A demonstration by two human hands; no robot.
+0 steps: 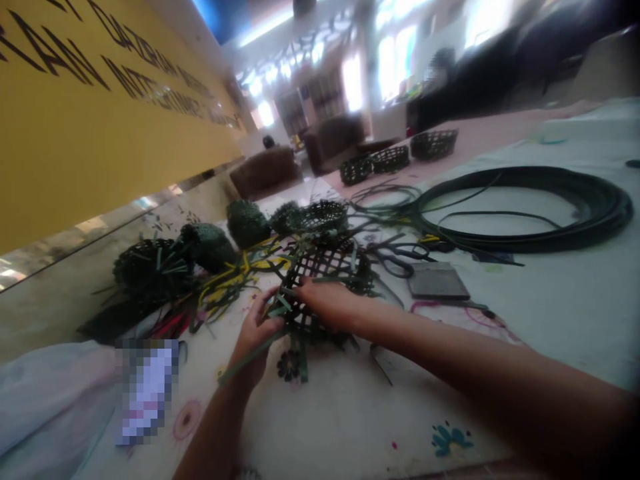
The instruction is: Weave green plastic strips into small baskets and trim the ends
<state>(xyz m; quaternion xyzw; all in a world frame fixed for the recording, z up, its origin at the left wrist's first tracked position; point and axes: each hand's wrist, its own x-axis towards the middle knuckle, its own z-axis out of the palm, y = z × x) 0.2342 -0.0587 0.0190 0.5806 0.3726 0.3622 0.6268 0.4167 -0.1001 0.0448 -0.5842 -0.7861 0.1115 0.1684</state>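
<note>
A flat woven mat of dark green strips (320, 267) lies on the white patterned cloth (350, 413) in front of me. My right hand (327, 301) lies on its near part, fingers pressed flat on the weave. My left hand (257, 333) is closed on a loose green strip (247, 357) at the mat's left edge, the strip trailing toward me.
Finished dark green baskets (245, 223) and loose yellow and green strips (225, 280) lie to the left. Scissors (400, 257) and a dark flat pad (437, 281) lie right of the mat. A big coil of dark strip (575, 213) lies far right. More baskets (390, 159) stand behind.
</note>
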